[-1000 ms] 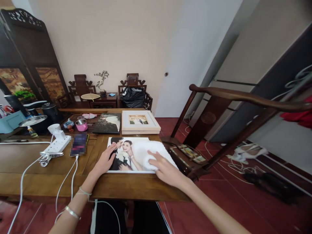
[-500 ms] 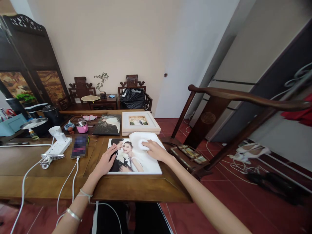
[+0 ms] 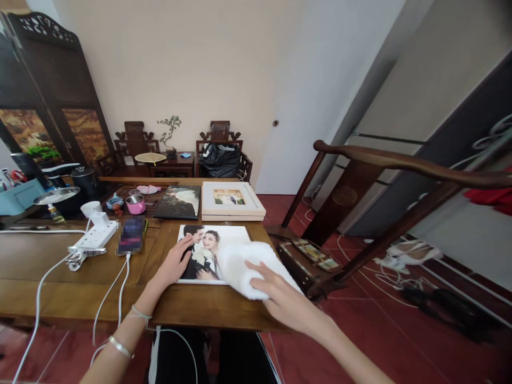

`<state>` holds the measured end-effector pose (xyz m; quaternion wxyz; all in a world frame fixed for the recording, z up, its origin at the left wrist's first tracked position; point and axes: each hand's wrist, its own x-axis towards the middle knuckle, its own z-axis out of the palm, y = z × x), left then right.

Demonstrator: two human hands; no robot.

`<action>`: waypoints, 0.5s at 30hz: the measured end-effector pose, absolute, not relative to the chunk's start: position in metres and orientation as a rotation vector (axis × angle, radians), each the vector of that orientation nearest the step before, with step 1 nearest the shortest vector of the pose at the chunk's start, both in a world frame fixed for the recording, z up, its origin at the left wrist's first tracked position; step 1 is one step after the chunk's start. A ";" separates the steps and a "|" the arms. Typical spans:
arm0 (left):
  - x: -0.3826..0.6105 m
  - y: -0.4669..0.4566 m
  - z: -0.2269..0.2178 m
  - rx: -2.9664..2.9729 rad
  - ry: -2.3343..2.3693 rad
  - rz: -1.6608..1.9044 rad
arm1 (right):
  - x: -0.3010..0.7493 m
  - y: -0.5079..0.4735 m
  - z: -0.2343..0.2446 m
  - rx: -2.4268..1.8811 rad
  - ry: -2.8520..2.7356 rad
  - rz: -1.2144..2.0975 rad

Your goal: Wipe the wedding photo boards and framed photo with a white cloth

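A large unframed wedding photo print [image 3: 208, 248] lies flat on the wooden table [image 3: 80, 288] in front of me. My left hand [image 3: 175, 263] rests on its left edge, fingers spread flat, holding it down. My right hand [image 3: 280, 298] presses a white cloth [image 3: 244, 264] onto the print's near right corner, fingers curled over the cloth. The cloth covers most of the print's right half and hangs past the table's right edge.
Behind the print lie a dark photo panel [image 3: 178, 201] and a white framed photo [image 3: 231, 200]. A phone [image 3: 130, 234] on a cable, a power strip [image 3: 94, 236], a pink cup [image 3: 135, 204] and pots sit to the left. A wooden chair [image 3: 360, 181] stands right of the table.
My right hand has dragged the white cloth from the print's far right corner back to its near right corner. The left hand has stayed on the left edge.
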<state>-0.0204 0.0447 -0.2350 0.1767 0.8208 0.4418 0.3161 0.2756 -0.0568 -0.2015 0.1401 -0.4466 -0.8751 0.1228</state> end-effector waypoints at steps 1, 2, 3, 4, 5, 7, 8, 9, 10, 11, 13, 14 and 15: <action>-0.020 0.045 -0.235 2.324 1.251 0.893 | 0.276 -0.065 -0.200 -1.281 -2.545 0.380; -0.020 0.044 -0.235 2.325 1.248 0.894 | 0.276 -0.070 -0.198 -1.273 -2.556 0.398; -0.020 0.044 -0.235 2.325 1.244 0.898 | 0.276 -0.072 -0.197 -1.269 -2.562 0.408; -0.020 0.044 -0.235 2.324 1.243 0.905 | 0.277 -0.071 -0.197 -1.268 -2.559 0.406; -0.020 0.044 -0.234 2.323 1.242 0.909 | 0.277 -0.067 -0.197 -1.273 -2.551 0.393; -0.020 0.045 -0.234 2.316 1.244 0.911 | 0.278 -0.051 -0.200 -1.296 -2.523 0.351; -0.020 0.045 -0.234 2.314 1.243 0.910 | 0.278 -0.039 -0.201 -1.308 -2.508 0.330; -0.021 0.045 -0.234 2.312 1.242 0.909 | 0.279 -0.026 -0.202 -1.316 -2.498 0.312; -0.021 0.045 -0.234 2.310 1.241 0.909 | 0.279 -0.011 -0.203 -1.317 -2.489 0.297; -0.021 0.045 -0.234 2.309 1.241 0.910 | 0.279 0.004 -0.204 -1.313 -2.482 0.284; -0.021 0.045 -0.234 2.308 1.244 0.915 | 0.278 0.033 -0.202 -1.300 -2.473 0.264; -0.021 0.045 -0.234 2.307 1.246 0.918 | 0.278 0.047 -0.200 -1.297 -2.468 0.256; -0.021 0.045 -0.234 2.305 1.248 0.920 | 0.277 0.059 -0.198 -1.293 -2.464 0.250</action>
